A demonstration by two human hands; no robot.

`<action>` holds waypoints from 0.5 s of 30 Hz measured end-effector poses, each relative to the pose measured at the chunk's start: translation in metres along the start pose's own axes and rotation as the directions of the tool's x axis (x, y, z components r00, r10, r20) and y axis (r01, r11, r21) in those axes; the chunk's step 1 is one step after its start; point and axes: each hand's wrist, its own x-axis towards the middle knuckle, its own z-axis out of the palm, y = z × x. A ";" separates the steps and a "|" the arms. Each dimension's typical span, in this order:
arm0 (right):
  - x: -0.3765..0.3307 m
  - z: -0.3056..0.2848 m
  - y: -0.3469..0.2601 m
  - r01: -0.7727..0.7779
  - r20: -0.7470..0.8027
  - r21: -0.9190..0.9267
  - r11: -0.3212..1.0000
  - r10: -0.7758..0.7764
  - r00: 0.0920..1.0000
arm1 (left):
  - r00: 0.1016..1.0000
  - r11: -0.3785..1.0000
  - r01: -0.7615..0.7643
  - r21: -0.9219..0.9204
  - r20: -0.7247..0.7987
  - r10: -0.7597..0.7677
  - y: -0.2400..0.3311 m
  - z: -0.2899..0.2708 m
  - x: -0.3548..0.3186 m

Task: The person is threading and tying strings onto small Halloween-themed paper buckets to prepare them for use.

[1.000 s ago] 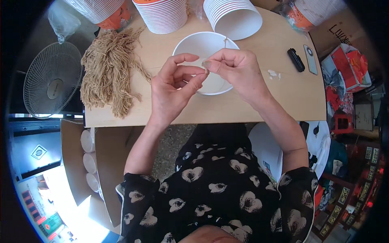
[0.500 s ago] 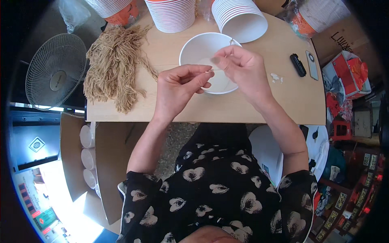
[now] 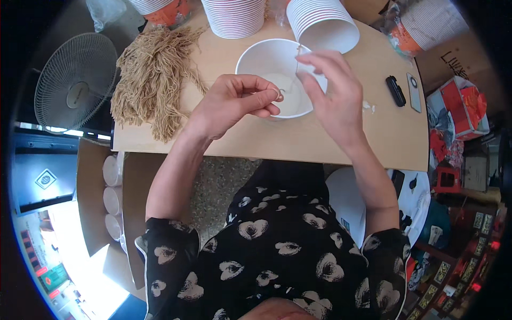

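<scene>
Left hand (image 3: 234, 101) pinching a tiny strand (image 3: 282, 92), right hand (image 3: 336, 93) half spread by white bowl (image 3: 260, 60); tan yarn bundle (image 3: 152, 80) at its 9 o'clock, loads left imo, finished amount unclear.

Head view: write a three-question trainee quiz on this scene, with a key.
1. True or false: the tan yarn bundle lies to the left of the white bowl.
2. On the left hand, thumb and index finger are: A) spread wide, B) pinched together, C) gripping the bowl's rim.
3. Fill in: beyond the bowl, one tub stack lies on its ___.

Key: 1 true; 2 B; 3 side.
</scene>
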 end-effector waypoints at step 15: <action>-0.032 0.022 -0.001 0.293 -0.078 -0.272 0.917 -0.324 0.943 | 0.999 0.999 0.035 -0.022 0.004 -0.035 -0.004 -0.002 0.003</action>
